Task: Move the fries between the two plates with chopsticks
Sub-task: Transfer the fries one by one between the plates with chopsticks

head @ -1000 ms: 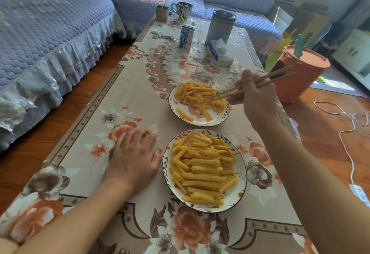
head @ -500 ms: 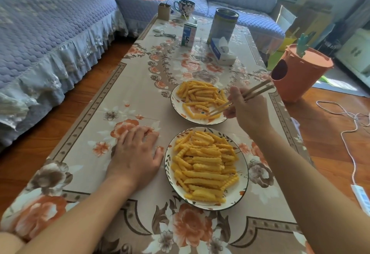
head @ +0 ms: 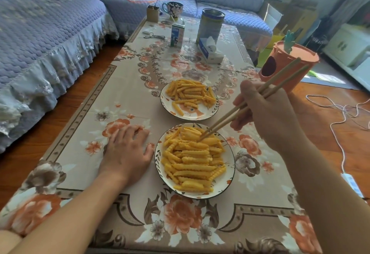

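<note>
Two patterned white plates stand on the floral tablecloth. The near plate (head: 230, 175) is heaped with crinkle-cut fries (head: 192, 159). The far plate (head: 200, 116) holds a smaller pile of fries (head: 190, 93) toward its back. My right hand (head: 268, 113) grips a pair of wooden chopsticks (head: 236, 111); their tips touch the fries at the back of the near plate. Whether a fry sits between the tips is unclear. My left hand (head: 128, 149) rests flat on the cloth just left of the near plate.
At the table's far end stand a tall tin (head: 210, 25), a tissue box (head: 210, 50), a milk carton (head: 177, 35), a mug (head: 173, 9) and keys (head: 154, 37). An orange bin (head: 288, 69) stands right of the table, with white cables (head: 340, 125) on the floor. A blue sofa (head: 50, 33) runs along the left.
My right hand has drawn the chopsticks back from the far plate toward me; their tips now sit on the near plate's fries. My left hand has stayed put.
</note>
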Action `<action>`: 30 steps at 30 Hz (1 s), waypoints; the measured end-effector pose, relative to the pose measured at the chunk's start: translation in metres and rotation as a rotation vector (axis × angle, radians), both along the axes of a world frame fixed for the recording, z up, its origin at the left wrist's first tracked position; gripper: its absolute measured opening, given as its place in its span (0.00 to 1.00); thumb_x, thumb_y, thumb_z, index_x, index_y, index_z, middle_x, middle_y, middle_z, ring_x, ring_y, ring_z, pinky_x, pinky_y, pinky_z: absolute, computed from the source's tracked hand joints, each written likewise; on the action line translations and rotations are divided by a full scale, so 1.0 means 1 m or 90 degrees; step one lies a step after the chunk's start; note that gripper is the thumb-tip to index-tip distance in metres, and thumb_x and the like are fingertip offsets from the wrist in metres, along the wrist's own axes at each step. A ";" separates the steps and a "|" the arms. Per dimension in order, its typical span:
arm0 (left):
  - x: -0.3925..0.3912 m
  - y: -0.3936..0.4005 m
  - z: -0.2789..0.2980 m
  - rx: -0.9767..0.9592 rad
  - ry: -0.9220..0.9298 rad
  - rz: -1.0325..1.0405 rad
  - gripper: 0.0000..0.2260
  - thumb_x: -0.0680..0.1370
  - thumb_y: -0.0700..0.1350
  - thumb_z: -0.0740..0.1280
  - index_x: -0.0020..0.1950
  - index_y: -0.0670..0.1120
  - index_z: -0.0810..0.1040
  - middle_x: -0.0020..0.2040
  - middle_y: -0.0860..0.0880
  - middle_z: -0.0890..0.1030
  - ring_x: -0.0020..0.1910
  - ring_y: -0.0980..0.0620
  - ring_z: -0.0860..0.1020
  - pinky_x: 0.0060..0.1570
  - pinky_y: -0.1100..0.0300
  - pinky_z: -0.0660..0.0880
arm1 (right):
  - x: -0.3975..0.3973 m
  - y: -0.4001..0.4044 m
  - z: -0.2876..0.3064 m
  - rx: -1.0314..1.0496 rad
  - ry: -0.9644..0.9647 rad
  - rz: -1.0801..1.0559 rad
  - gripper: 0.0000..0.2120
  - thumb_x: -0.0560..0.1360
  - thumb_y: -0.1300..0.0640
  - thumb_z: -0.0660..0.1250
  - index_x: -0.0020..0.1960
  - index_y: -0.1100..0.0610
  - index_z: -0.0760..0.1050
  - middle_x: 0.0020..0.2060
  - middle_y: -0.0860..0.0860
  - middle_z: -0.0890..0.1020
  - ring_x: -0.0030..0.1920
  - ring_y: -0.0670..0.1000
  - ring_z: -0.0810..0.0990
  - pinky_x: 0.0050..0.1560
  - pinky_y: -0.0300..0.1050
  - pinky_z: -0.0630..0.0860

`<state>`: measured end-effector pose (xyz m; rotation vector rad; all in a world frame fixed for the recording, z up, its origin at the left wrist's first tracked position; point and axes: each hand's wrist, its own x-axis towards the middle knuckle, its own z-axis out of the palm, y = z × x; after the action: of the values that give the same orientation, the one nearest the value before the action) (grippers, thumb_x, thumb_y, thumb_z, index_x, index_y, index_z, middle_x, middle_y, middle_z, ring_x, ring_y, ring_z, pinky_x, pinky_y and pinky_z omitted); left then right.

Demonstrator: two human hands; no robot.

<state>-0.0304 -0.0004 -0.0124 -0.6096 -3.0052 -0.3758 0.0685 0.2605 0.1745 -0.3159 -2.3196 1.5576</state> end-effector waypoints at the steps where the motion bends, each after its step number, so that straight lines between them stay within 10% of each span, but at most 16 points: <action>1: 0.000 0.000 0.000 0.000 -0.001 0.000 0.26 0.78 0.61 0.51 0.72 0.55 0.72 0.72 0.49 0.71 0.73 0.46 0.65 0.76 0.44 0.60 | 0.005 -0.004 -0.001 0.017 -0.015 0.013 0.21 0.84 0.51 0.60 0.41 0.64 0.77 0.26 0.59 0.81 0.26 0.59 0.82 0.29 0.49 0.82; 15: 0.001 0.000 0.001 0.014 0.004 -0.001 0.25 0.78 0.61 0.51 0.71 0.55 0.71 0.71 0.49 0.72 0.73 0.46 0.65 0.74 0.45 0.60 | 0.021 -0.019 -0.014 0.038 0.007 0.048 0.16 0.79 0.51 0.65 0.42 0.63 0.77 0.27 0.61 0.80 0.25 0.54 0.82 0.27 0.40 0.79; 30: 0.002 0.000 0.002 0.023 0.007 -0.006 0.24 0.79 0.61 0.52 0.71 0.55 0.72 0.70 0.50 0.71 0.74 0.48 0.64 0.76 0.46 0.59 | -0.090 -0.009 -0.076 -0.014 0.063 -0.147 0.13 0.82 0.52 0.66 0.42 0.56 0.81 0.31 0.57 0.85 0.31 0.56 0.86 0.38 0.53 0.86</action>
<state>-0.0287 -0.0008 -0.0104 -0.6220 -2.9786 -0.4246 -0.0220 0.2515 0.0986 -0.4821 -2.1089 1.4532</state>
